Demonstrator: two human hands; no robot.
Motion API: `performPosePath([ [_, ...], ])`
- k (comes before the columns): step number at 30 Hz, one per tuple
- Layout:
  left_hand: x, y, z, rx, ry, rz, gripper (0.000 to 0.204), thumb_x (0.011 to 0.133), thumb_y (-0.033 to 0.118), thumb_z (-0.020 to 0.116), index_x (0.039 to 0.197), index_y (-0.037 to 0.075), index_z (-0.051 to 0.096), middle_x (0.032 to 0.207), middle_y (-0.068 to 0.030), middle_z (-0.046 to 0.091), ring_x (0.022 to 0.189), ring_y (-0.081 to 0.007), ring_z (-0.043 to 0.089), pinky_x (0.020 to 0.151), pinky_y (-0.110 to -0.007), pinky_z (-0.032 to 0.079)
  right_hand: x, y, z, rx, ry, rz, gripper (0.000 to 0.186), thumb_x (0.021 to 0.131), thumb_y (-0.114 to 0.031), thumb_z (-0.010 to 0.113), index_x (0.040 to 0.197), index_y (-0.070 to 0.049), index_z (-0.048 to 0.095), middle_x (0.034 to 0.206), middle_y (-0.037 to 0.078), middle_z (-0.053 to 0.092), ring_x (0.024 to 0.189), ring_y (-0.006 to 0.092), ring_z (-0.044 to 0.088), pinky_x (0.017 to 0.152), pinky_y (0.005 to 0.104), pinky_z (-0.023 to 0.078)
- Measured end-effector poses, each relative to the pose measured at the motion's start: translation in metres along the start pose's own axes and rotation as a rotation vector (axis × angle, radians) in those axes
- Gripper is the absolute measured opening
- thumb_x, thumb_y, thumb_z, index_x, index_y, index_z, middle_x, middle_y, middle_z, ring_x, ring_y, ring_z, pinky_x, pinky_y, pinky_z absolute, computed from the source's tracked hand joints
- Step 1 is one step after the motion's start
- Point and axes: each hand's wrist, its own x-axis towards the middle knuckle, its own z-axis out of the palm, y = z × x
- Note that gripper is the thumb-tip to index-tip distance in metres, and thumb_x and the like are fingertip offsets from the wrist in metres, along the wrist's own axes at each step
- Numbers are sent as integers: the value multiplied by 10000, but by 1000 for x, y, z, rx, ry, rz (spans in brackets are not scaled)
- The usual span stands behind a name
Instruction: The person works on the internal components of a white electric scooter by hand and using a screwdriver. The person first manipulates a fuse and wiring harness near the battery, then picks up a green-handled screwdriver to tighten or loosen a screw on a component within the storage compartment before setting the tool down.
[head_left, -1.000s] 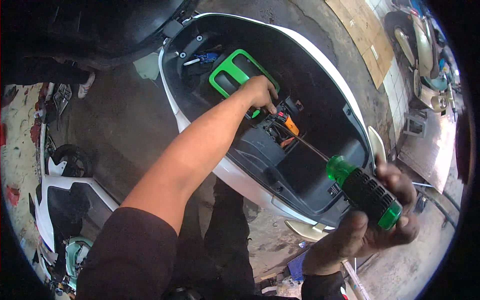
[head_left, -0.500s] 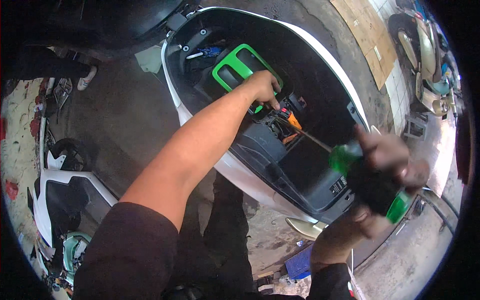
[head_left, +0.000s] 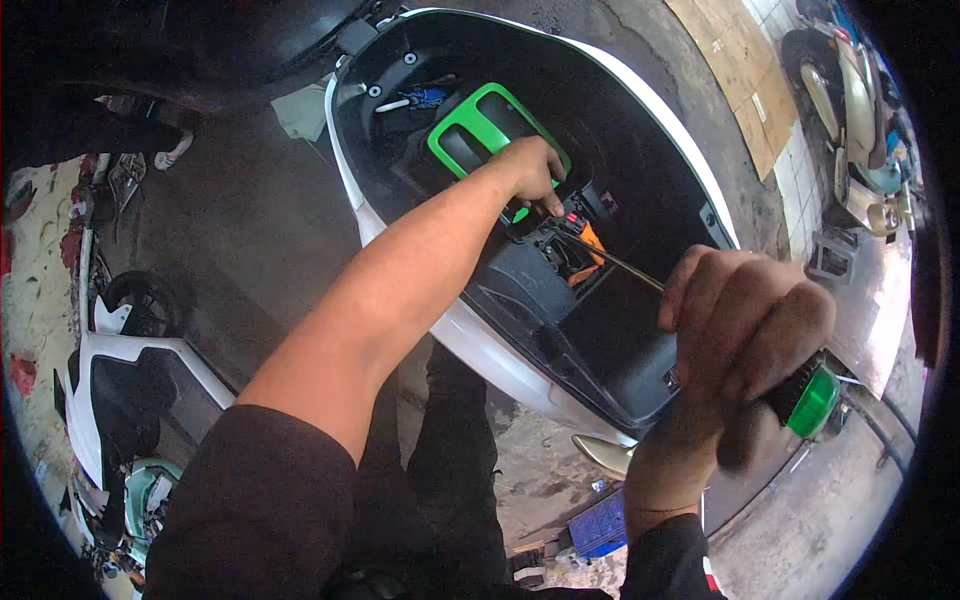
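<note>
Two hands work inside the open under-seat compartment [head_left: 640,200] of a white scooter [head_left: 500,365]. The right hand [head_left: 745,335] is clenched around the handle of a long screwdriver [head_left: 810,400], whose green butt end shows just past the knuckles at the lower right. From that fist the thin metal shaft [head_left: 625,268] runs up and to the left, so the tool's long axis lies on a diagonal from the lower right toward the middle of the compartment, with its tip ending among the orange connector [head_left: 592,240] and dark wiring beside it; the tip itself is too small to make out. The left hand [head_left: 530,172] reaches in from the lower left, arm stretched across the scooter's white side panel, and its fingertips press down just beside that same cluster of wiring, close to where the shaft ends; whether it pinches a part there or only steadies it I cannot tell. A green-framed battery handle [head_left: 470,125] sits just behind the left hand, deeper in the compartment. Of the two, the left hand is nearer the work point, while the right stays back at the handle end.
</note>
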Motion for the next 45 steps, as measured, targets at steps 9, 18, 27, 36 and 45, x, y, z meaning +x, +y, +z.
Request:
performPosePath([
  [9,-2,10,3,26,0,-4,625,626,36,892,1177,-81,621,825,-147,743,688,-184,720,555,-303,544,-9,-8,-9,-270,401,-1,345,847,-379,746,847,-106,535,686,-16,489,627,166,492,713,428,414],
  [18,-4,8,6,-6,3,30,576,631,43,890,1141,-69,646,806,-132,744,669,-183,716,553,-311,543,-11,4,47,-202,652,-9,236,953,-323,595,854,-128,507,656,4,496,576,170,499,743,433,489],
  [27,-3,7,-2,-37,-29,-12,539,621,48,893,1107,-45,678,818,-127,744,682,-191,722,578,-316,554,14,-21,-26,-67,-244,201,337,755,-356,836,845,-121,612,815,62,645,804,218,658,983,503,449],
  [36,-4,8,1,17,11,6,548,616,60,897,1110,-33,681,803,-117,743,671,-179,715,578,-311,553,-8,-18,26,-244,644,73,160,937,-243,590,858,-114,536,694,23,466,683,180,516,913,475,458],
  [45,0,10,4,21,8,14,554,619,56,903,1118,-28,678,803,-119,744,671,-171,715,550,-302,541,-4,-14,32,-184,579,76,237,994,-301,461,826,-140,506,636,-2,453,601,156,466,764,392,421],
])
